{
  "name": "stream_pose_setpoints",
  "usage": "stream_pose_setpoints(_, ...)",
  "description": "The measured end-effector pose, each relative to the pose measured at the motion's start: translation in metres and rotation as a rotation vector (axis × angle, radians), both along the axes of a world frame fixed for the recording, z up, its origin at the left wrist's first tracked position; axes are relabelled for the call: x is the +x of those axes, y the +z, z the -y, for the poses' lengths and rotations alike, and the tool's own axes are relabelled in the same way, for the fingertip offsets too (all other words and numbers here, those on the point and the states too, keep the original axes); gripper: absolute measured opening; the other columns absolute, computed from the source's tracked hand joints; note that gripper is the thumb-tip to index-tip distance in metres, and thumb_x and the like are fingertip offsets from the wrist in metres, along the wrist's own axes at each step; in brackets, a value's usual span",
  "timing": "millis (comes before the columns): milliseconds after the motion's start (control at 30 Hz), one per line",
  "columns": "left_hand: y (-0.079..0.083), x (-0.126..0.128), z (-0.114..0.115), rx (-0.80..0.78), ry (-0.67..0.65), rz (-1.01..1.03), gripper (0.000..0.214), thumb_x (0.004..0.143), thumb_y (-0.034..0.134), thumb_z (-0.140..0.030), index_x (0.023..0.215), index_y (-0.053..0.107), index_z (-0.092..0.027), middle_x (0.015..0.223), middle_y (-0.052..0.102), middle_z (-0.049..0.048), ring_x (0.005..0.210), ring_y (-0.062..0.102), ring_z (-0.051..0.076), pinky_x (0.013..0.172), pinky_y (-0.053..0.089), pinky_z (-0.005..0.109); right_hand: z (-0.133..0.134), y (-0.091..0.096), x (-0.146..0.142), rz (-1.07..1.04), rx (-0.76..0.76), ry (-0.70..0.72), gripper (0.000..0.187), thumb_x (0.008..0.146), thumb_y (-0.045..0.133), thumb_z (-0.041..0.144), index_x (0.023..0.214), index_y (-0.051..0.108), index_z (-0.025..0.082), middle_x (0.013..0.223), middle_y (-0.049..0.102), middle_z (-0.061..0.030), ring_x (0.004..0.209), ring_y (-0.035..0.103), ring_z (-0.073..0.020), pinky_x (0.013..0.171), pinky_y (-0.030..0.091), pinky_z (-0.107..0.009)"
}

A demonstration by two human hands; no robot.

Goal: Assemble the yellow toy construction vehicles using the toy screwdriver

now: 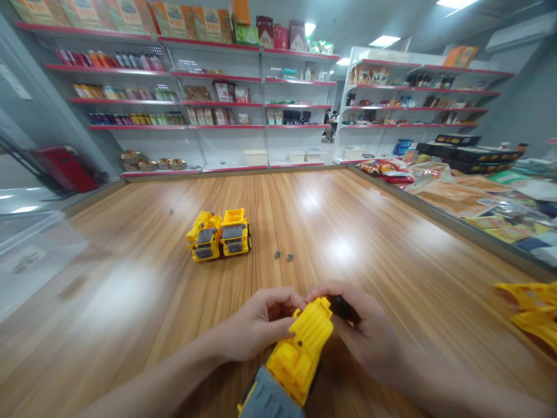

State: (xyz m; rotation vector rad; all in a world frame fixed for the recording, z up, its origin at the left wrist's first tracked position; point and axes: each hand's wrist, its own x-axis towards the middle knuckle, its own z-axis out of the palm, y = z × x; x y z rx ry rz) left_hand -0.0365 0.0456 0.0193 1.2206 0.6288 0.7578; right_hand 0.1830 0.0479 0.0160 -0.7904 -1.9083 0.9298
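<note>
A yellow toy truck (300,354) with a grey front part points toward me at the lower middle. My left hand (261,319) has its thumb and fingers closed on the far left end of the truck. My right hand (365,325) curls round the same end from the right. Under its fingers a black part (343,307) shows, possibly a wheel; its lower side is hidden. Beyond my hands lie two small grey screw-like pieces (283,256). Two finished-looking yellow toy trucks, one with a crane-like top (204,235) and one with a dump bed (235,232), stand side by side.
The wooden table (174,313) has another small grey piece (170,210) at far left. A clear plastic box (35,255) is at the left edge. Yellow toy parts (533,313) lie at right. Packaged goods (461,191) lie beyond the right rim; shelves (226,128) stand behind.
</note>
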Motion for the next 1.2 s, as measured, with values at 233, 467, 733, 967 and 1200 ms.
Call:
stream_pose_setpoints(233, 0.001, 0.000, -0.003, -0.045, 0.056, 0.078, 0.030, 0.076, 0.078, -0.030, 0.098, 0.065, -0.014, 0.090, 0.067, 0.0054, 0.079, 0.062, 0.014, 0.073, 0.048, 0.025, -0.002, 0.002, 0.000, -0.195, -0.098, -0.113, 0.012, 0.096, 0.054, 0.030, 0.104, 0.052, 0.022, 0.083, 0.059, -0.0011, 0.071, 0.057, -0.0130, 0.065, 0.049, -0.025)
stream_pose_setpoints(467, -0.002, 0.004, 0.006, -0.117, -0.047, -0.031, 0.025, 0.076, 0.077, -0.031, 0.093, 0.075, -0.012, 0.090, 0.072, 0.0091, 0.077, 0.063, 0.016, 0.071, 0.049, 0.026, 0.011, 0.016, -0.005, -0.290, -0.196, 0.008, 0.021, 0.094, 0.058, 0.030, 0.113, 0.055, 0.022, 0.083, 0.059, -0.0018, 0.066, 0.056, -0.0117, 0.060, 0.050, -0.023)
stream_pose_setpoints(733, 0.009, 0.003, 0.007, -0.023, -0.150, -0.107, 0.027, 0.081, 0.072, -0.033, 0.100, 0.077, -0.015, 0.093, 0.071, 0.0067, 0.084, 0.063, 0.017, 0.076, 0.051, 0.025, 0.017, 0.019, -0.005, -0.172, -0.094, 0.089, 0.011, 0.096, 0.053, 0.027, 0.105, 0.058, 0.023, 0.085, 0.062, -0.0039, 0.071, 0.060, -0.0157, 0.065, 0.053, -0.027)
stream_pose_setpoints(967, 0.025, 0.006, 0.008, -0.065, -0.178, -0.116, 0.011, 0.078, 0.073, -0.024, 0.080, 0.078, -0.015, 0.057, 0.061, -0.0031, 0.056, 0.054, 0.009, 0.069, 0.051, 0.021, 0.019, 0.013, -0.005, -0.085, 0.000, 0.107, 0.015, 0.092, 0.052, 0.017, 0.105, 0.057, 0.023, 0.082, 0.059, -0.0027, 0.068, 0.058, -0.0146, 0.060, 0.051, -0.026)
stream_pose_setpoints(1200, 0.024, 0.005, 0.008, -0.143, -0.190, -0.035, 0.011, 0.073, 0.076, -0.020, 0.082, 0.080, -0.016, 0.069, 0.070, 0.0008, 0.063, 0.060, 0.011, 0.070, 0.051, 0.022, 0.018, 0.019, -0.005, -0.048, -0.053, 0.154, 0.010, 0.091, 0.052, 0.013, 0.094, 0.056, 0.022, 0.076, 0.055, 0.0003, 0.063, 0.055, -0.0122, 0.058, 0.046, -0.024)
